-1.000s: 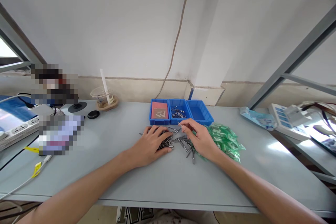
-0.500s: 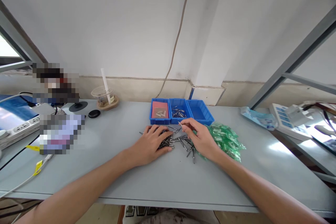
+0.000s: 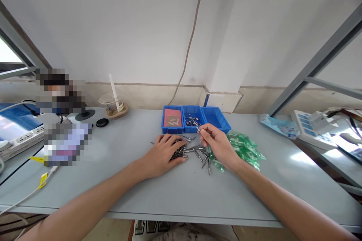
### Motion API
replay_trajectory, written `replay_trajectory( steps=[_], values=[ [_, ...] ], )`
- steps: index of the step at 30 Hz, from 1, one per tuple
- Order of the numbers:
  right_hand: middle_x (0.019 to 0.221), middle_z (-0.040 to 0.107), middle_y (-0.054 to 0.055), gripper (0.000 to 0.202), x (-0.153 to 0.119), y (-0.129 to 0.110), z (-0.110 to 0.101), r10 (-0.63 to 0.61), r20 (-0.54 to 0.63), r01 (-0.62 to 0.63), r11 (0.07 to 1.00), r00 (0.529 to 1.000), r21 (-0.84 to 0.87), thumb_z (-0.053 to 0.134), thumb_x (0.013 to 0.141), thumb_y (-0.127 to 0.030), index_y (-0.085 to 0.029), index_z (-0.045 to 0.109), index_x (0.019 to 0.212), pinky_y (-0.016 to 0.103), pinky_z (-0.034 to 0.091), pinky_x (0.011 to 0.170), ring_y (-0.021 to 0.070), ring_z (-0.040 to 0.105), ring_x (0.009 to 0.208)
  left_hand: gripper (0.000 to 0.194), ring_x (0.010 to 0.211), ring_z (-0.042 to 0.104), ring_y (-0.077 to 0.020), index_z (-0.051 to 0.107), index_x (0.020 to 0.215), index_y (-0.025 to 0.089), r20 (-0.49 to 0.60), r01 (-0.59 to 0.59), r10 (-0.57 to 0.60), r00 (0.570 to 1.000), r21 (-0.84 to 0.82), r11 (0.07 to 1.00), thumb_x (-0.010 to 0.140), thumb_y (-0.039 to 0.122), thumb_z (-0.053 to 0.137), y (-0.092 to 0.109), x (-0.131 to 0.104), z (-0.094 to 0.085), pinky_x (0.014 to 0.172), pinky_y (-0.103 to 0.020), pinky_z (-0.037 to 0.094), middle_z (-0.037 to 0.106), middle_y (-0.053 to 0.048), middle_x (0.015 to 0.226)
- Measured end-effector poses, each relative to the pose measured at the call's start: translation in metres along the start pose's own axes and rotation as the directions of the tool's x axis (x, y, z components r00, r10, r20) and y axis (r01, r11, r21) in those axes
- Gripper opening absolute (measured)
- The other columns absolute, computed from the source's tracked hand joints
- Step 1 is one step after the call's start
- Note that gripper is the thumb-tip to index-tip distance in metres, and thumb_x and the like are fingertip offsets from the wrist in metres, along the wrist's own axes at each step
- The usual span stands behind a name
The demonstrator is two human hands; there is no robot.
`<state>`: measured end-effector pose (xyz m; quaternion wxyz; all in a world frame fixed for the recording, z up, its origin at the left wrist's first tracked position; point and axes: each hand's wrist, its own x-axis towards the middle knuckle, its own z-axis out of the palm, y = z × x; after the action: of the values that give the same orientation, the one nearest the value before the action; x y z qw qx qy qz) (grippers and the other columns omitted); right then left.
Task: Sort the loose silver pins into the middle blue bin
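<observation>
My left hand [image 3: 164,155] lies with its fingers spread over a pile of small metal pins [image 3: 178,153] on the grey table. My right hand [image 3: 216,144] pinches one thin metal pin [image 3: 198,129] between thumb and fingertips, just in front of the blue bins. Loose pins [image 3: 200,153] are scattered between the two hands. Behind them stand three joined blue bins: the left bin [image 3: 172,130] holds a red card and a small bag, the middle bin [image 3: 194,108] holds several pins, and the right bin [image 3: 216,118] shows a bare bottom.
Green plastic bags [image 3: 246,150] lie right of my right hand. A power strip [image 3: 308,128] and a blue packet [image 3: 278,126] are at the far right. At the left are a cup with a straw [image 3: 114,99], a black round object [image 3: 102,122] and cables.
My right hand has moved slightly right and up toward the bins, turning the pin in its fingertips. The left hand has stayed on the pile.
</observation>
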<state>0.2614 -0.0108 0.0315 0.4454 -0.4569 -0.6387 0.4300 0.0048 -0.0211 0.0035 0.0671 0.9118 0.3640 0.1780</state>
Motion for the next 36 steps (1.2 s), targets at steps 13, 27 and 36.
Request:
replay_trajectory(
  steps=[13, 27, 36],
  values=[
    [0.098, 0.066, 0.004, 0.014, -0.007, -0.004, 0.002, -0.205, 0.002, 0.197, 0.937, 0.979, -0.289, 0.063, 0.102, -0.039, -0.025, 0.065, 0.101, 0.035, 0.052, 0.081, 0.0208, 0.061, 0.087, 0.051, 0.130, 0.050, -0.0315, 0.051, 0.153, 0.032, -0.004, 0.002, -0.002, 1.000, -0.025, 1.000, 0.108, 0.056, 0.050, 0.000, 0.000, -0.001, 0.108, -0.050, 0.041, 0.056, -0.008, 0.148],
    [0.065, 0.046, -0.008, 0.046, 0.002, -0.003, 0.001, 0.214, -0.033, -0.196, 0.938, 0.976, 0.286, 0.069, 0.094, -0.062, -0.021, 0.053, 0.080, 0.023, 0.030, 0.046, 0.0066, 0.037, 0.047, 0.051, 0.131, 0.050, -0.0313, 0.050, 0.153, 0.033, -0.006, -0.003, 0.003, 1.000, -0.027, 1.000, 0.108, 0.056, 0.051, 0.000, 0.000, -0.001, 0.111, -0.051, 0.040, 0.055, -0.008, 0.149],
    [0.087, 0.066, 0.000, 0.033, 0.004, 0.003, -0.005, 0.027, -0.060, -0.029, 0.998, 0.998, -0.049, 0.060, 0.102, -0.055, -0.027, 0.064, 0.120, 0.027, 0.044, 0.051, 0.0142, 0.055, 0.060, 0.051, 0.128, 0.051, -0.0319, 0.050, 0.154, 0.033, -0.016, -0.011, 0.010, 1.000, -0.035, 0.999, 0.108, 0.057, 0.049, 0.000, -0.001, -0.001, 0.108, -0.051, 0.043, 0.056, -0.009, 0.146]
  ],
)
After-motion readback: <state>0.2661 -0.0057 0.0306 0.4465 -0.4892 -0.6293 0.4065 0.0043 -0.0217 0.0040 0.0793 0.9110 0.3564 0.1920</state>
